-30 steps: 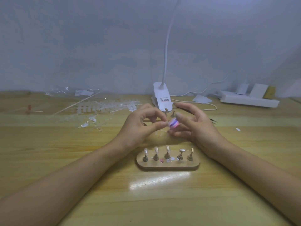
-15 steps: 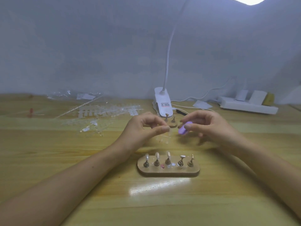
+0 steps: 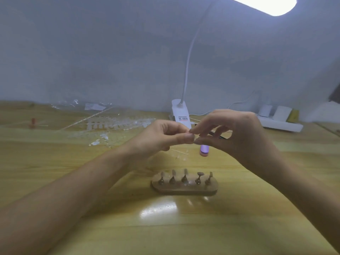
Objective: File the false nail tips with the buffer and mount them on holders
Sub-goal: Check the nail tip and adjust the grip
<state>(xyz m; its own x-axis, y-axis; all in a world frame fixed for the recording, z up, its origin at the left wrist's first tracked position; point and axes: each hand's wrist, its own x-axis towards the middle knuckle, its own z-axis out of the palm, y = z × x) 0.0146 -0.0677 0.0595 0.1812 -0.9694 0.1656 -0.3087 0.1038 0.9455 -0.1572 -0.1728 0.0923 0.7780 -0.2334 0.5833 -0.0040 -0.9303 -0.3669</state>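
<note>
The left hand (image 3: 165,137) is pinched on a presumed nail tip, unseen; right hand (image 3: 237,137) curled beside, grip unclear. Tip is best seated squarely on holder (image 3: 199,176)

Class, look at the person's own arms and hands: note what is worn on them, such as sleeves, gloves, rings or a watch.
The left forearm and right forearm are bare to the frame's edge, no sleeves showing. The left hand and right hand wear no gloves; no ring, watch or bracelet shows. Nails too blurred to judge.
</note>
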